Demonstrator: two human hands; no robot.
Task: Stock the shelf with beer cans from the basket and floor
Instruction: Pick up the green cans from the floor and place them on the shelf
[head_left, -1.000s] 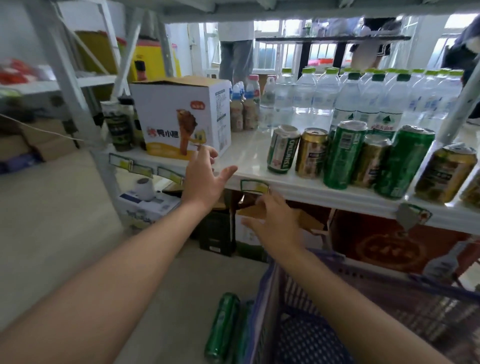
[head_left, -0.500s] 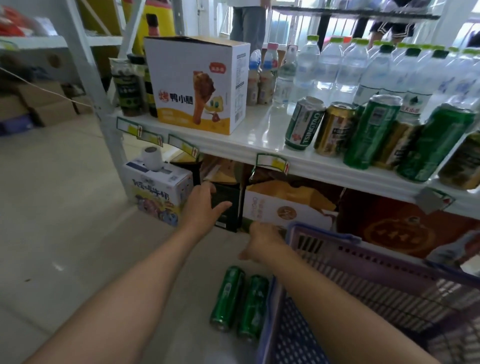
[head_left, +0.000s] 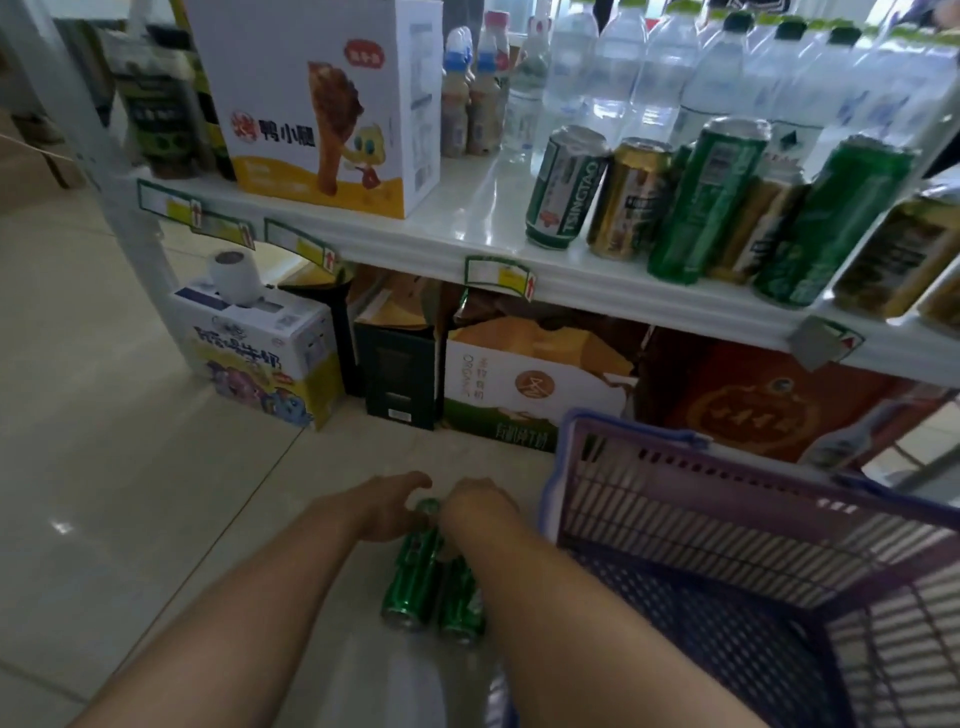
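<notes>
Both hands, left (head_left: 390, 506) + right (head_left: 475, 506), down over far ends of two green beer cans (head_left: 415, 574) lying side by side on floor beside purple basket (head_left: 628, 470), grip hidden so can't tell; risk: cans roll/slip.

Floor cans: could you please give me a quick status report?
Left hand and right hand both down on the two green cans lying on the floor; grip unclear. Purple basket close alongside. Nothing blocking the shelf.

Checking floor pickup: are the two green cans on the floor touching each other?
Touching. The head view shows the left green can and right green can lying side by side, no gap.
</notes>
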